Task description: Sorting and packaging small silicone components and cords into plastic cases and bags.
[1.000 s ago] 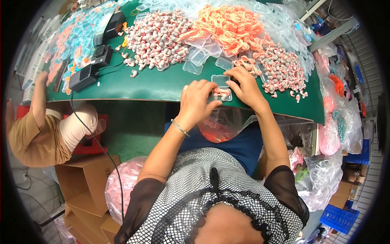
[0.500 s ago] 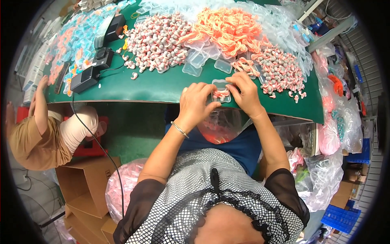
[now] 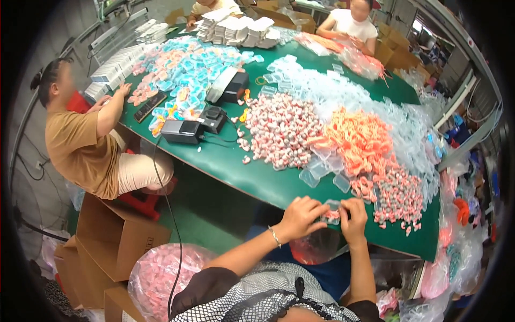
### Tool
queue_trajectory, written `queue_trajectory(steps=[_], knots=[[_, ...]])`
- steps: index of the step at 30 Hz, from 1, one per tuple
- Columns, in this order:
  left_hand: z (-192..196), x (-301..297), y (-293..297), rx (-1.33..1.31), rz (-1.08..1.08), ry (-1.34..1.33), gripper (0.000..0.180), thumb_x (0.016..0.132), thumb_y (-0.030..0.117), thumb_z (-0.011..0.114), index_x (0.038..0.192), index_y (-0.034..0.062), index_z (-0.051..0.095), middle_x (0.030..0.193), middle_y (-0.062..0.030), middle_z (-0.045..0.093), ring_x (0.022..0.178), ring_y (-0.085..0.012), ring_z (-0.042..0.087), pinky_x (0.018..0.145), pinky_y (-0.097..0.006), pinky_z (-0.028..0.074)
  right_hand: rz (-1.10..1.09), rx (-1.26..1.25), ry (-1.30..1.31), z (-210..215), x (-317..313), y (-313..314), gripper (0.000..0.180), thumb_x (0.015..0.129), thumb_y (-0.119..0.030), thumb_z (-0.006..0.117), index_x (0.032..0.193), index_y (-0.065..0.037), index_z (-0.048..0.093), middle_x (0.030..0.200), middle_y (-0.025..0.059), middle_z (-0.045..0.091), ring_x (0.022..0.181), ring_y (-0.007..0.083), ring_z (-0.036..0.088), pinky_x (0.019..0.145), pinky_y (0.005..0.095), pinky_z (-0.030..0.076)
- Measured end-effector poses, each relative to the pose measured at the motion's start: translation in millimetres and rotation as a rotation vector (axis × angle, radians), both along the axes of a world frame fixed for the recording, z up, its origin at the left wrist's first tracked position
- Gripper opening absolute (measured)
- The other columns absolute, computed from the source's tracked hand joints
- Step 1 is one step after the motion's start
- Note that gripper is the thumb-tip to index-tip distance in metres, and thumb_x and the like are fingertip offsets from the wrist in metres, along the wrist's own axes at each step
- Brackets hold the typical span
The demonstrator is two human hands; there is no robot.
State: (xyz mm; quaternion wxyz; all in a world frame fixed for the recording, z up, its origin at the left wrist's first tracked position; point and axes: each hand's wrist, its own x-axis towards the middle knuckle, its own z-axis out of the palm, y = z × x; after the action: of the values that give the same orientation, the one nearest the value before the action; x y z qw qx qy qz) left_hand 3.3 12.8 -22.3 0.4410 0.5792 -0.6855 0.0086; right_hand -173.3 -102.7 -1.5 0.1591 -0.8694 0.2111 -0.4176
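Both hands meet at the near edge of a green table (image 3: 252, 177). My left hand (image 3: 300, 214) and my right hand (image 3: 354, 217) pinch a small clear plastic case (image 3: 332, 211) with pink-and-white pieces inside. Just beyond lie several empty clear cases (image 3: 322, 172). A pile of pink-and-white small parts (image 3: 281, 129) is heaped to the left, a heap of orange cords (image 3: 362, 137) lies behind the cases, and another pile of pink-and-white parts (image 3: 399, 198) sits to the right of my hands.
A person in a brown shirt (image 3: 80, 145) sits at the left working on blue-and-pink packets (image 3: 188, 70). Black devices (image 3: 182, 130) with a cable stand mid-table. Cardboard boxes (image 3: 115, 236) and a pink-filled bag (image 3: 158, 273) stand on the floor. Another person (image 3: 351, 21) sits at the far side.
The view has tilted up, showing more of the table and the far workers. My hands still hold the clear case at the table edge, fingers drawn closer together on it.
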Motion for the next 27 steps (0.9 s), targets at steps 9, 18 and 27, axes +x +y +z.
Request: queue_trajectory(steps=[9,18,27], knots=[[-0.9,1.7,-8.2,-0.011,-0.019,0.057,0.055,0.077,0.038,0.078,0.123,0.0131,0.062,0.098,-0.0055,0.066,0.087,-0.0262,0.062,0.074,-0.038,0.048,-0.006,-0.01,-0.011,4.0,1.4,-0.5,0.024,0.076,0.009,0.072,0.096,-0.002,0.065,0.089,0.0148,0.063,0.078,0.0316,0.063,0.064,0.038,0.052],[1.9,0.6,-8.6,0.058,-0.046,-0.004,0.047,0.078,0.037,0.076,0.117,0.0135,0.063,0.109,-0.0069,0.061,0.094,-0.0274,0.06,0.076,-0.04,0.046,0.144,0.015,0.085,7.2,-13.0,8.0,0.027,0.072,0.006,0.07,0.098,-0.002,0.065,0.095,0.0156,0.064,0.086,0.0347,0.064,0.075,0.0415,0.054],[3.3,0.2,-14.3,0.055,-0.011,0.008,0.028,0.088,0.031,0.069,0.109,0.0122,0.066,0.106,-0.0061,0.062,0.093,-0.0257,0.061,0.076,-0.039,0.044,0.151,0.074,0.159,8.6,-8.5,12.5,0.034,0.076,-0.001,0.074,0.109,-0.002,0.063,0.107,0.0168,0.064,0.098,0.0349,0.063,0.084,0.0406,0.052]])
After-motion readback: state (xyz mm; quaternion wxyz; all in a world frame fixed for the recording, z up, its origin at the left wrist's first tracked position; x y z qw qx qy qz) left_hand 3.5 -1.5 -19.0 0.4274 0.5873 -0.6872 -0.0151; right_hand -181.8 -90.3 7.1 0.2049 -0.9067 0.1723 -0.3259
